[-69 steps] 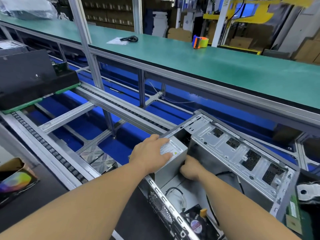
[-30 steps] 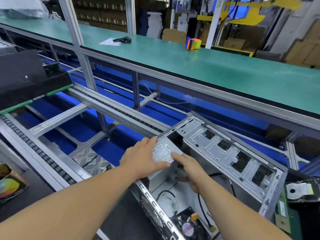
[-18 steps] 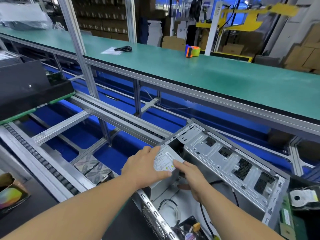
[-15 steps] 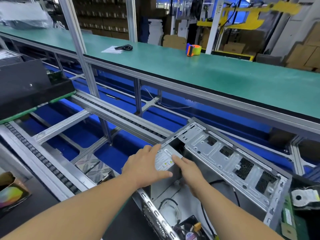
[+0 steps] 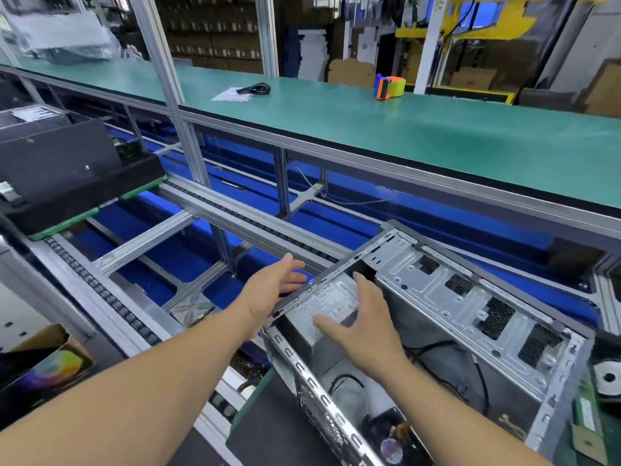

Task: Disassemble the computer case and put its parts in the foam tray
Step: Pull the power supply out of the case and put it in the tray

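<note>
- Power supply (image 5: 331,302), a grey metal box with a white label, sits in the far left corner of the open computer case (image 5: 470,314), directly under the right hand (image 5: 361,326).
- Right hand lies flat on the box's top, fingers straight and spread; thumb points left across the label, and nothing is gripped.
- Left hand (image 5: 277,280) is outside the case, just left of its top rail, palm turned toward the box with fingers straight and relaxed; it holds nothing, and whether it touches the rail cannot be told.
- The box's long axis seems to run away from the person, along the rail, so the likely pull is up and back toward the right wrist.
- The right hand is the nearer one and already in contact; the left would have to come over the rail to take the box's outer side.
- Black cables (image 5: 437,351) trail below the right forearm and could snag.
- Foam tray (image 5: 77,193), dark, lies well off to the left of the left hand.
</note>
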